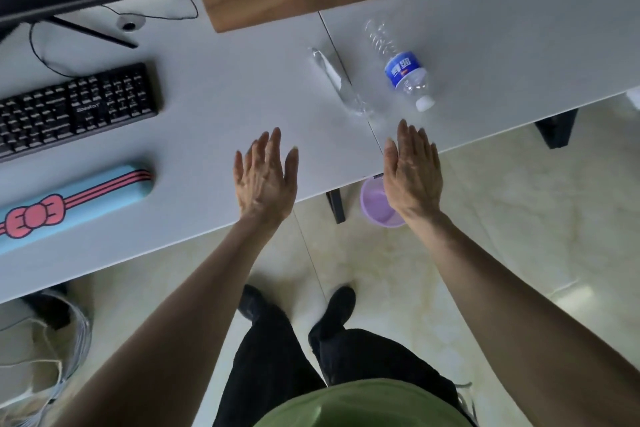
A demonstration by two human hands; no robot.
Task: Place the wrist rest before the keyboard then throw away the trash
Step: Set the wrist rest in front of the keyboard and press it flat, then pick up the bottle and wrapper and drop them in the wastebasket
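From the head view I see the blue wrist rest point(74, 203) with its pink bow lying just in front of the black keyboard point(74, 107) at the left of the white desk point(214, 87), roughly parallel to it with a bare strip between, so I judge that part done and the trash is what's left. My left hand point(265, 175) and right hand point(412, 172) hover near the desk's front edge, both flat, fingers spread, holding nothing. The trash lies beyond them: a clear plastic bottle with a blue label point(403, 71) on its side, white cap pointing toward me, and beside it a crumpled clear plastic wrapper point(337, 81) along the seam between the two desk halves. A lilac bin point(377, 204) sits on the floor under the desk edge, partly behind my right wrist. To do this well, I'd take the bottle around its labelled middle with the right, where it won't roll, pinch the flimsy wrapper with the left, then drop both straight into the bin.
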